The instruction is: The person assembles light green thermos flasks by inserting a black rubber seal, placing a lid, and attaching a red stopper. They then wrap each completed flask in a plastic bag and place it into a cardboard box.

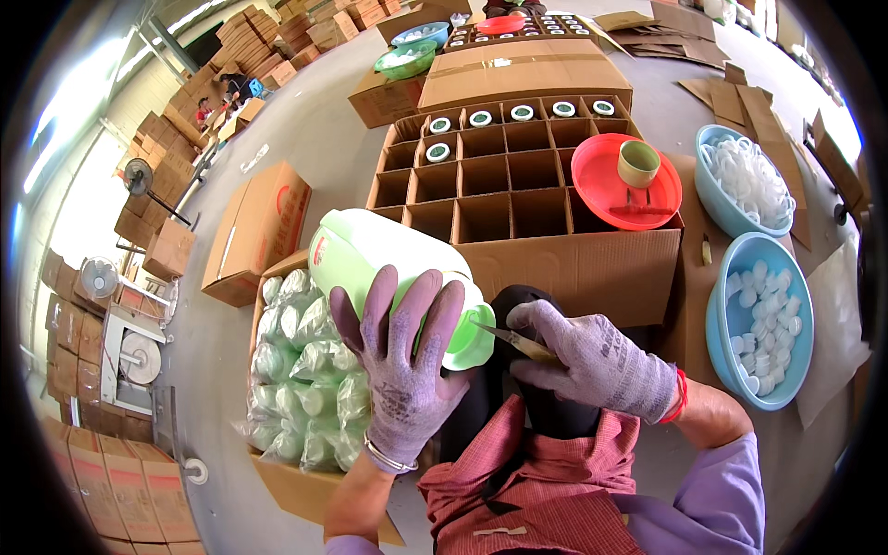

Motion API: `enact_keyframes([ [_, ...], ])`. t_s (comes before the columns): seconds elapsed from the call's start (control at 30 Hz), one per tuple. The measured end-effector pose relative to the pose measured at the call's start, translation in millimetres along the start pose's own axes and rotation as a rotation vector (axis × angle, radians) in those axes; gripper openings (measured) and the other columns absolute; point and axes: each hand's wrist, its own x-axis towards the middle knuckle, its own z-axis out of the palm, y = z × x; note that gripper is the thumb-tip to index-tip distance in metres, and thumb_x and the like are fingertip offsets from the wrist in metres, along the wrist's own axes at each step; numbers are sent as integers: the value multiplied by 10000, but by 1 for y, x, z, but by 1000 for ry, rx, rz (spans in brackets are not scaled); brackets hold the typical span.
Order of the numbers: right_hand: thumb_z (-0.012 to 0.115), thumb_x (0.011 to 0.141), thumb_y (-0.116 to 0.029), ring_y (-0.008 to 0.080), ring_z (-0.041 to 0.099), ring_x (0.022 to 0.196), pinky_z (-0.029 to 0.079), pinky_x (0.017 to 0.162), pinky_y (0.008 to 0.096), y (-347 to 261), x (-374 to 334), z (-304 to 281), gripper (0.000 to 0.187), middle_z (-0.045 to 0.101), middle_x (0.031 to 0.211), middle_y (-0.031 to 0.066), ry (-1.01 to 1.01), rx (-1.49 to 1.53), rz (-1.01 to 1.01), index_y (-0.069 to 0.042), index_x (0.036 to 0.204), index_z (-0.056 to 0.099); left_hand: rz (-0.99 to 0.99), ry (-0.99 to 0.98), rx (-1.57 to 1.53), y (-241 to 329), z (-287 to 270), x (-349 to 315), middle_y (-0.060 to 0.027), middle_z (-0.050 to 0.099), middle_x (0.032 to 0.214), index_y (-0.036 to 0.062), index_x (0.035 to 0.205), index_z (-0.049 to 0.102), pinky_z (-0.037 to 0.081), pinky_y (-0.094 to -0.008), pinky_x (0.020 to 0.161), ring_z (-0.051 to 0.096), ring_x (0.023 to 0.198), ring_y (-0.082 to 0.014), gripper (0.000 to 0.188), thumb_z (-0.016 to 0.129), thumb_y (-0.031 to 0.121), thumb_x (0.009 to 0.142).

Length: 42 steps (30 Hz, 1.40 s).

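Note:
A large pale green plastic bottle (388, 248) lies tilted before me, its flared, brighter green end (470, 340) turned toward my right hand. My left hand (407, 370), in a grey-purple knit glove, spreads its fingers over the bottle's side and holds it. In my gloved right hand (592, 359) is a knife (529, 346) with a light brown handle. Its thin blade points left, with the tip at the rim of the flared end; whether it touches cannot be made out. Beneath the bottle, an open carton (301, 490) holds several pale green bottles (314, 400) in clear plastic bags.
Ahead stands a divided carton (573, 268) with several white-capped bottles (523, 113). A red basin (601, 153) on it holds a green-brown cup (638, 163). On the right are blue basins of white rings (745, 180) and white caps (768, 319). A closed carton (254, 231) stands left.

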Motion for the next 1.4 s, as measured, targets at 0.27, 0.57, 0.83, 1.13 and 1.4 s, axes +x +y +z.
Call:
enact_keyframes([
  [0.27, 637, 900, -187, 301, 630, 650, 528, 554, 392, 16, 0, -3, 298, 544, 740, 102, -12, -382, -173, -49, 1139, 525, 13, 24, -5, 0, 12, 0, -25, 525, 1317, 152, 1270, 587, 169, -604, 1174, 417, 1321, -332, 722, 868, 212, 608],
  [0.57, 611, 918, -162, 328, 655, 610, 527, 531, 401, 4, -2, -7, 347, 638, 776, 136, -27, -523, -63, -52, 1241, 550, 38, 57, 64, 0, 16, -3, -11, 524, 1329, 169, 1280, 597, 179, -613, 1173, 402, 1347, -314, 706, 866, 228, 630],
  [0.83, 591, 915, -90, 390, 658, 691, 537, 601, 441, 17, -10, 17, 366, 653, 831, 194, 93, -308, 24, -19, 1270, 538, 50, 140, 151, 7, 25, -4, -24, 524, 1312, 153, 1238, 611, 208, -632, 1159, 412, 1322, -334, 624, 843, 205, 662],
  [1.13, 577, 878, -167, 138, 592, 530, 458, 440, 304, 12, -3, 12, 414, 531, 744, 22, 204, -871, -146, -38, 1271, 579, 37, 147, 155, 7, 22, 4, -26, 539, 1283, 154, 1224, 611, 199, -633, 1162, 428, 1306, -328, 593, 836, 180, 676],
  [1.4, 536, 909, -142, 190, 629, 534, 459, 403, 361, 7, -3, 18, 403, 553, 733, 60, 103, -854, 27, -19, 1293, 547, 100, 120, 191, 4, 25, 5, -16, 549, 1264, 174, 1223, 617, 187, -649, 1158, 433, 1299, -321, 606, 858, 202, 667],
])
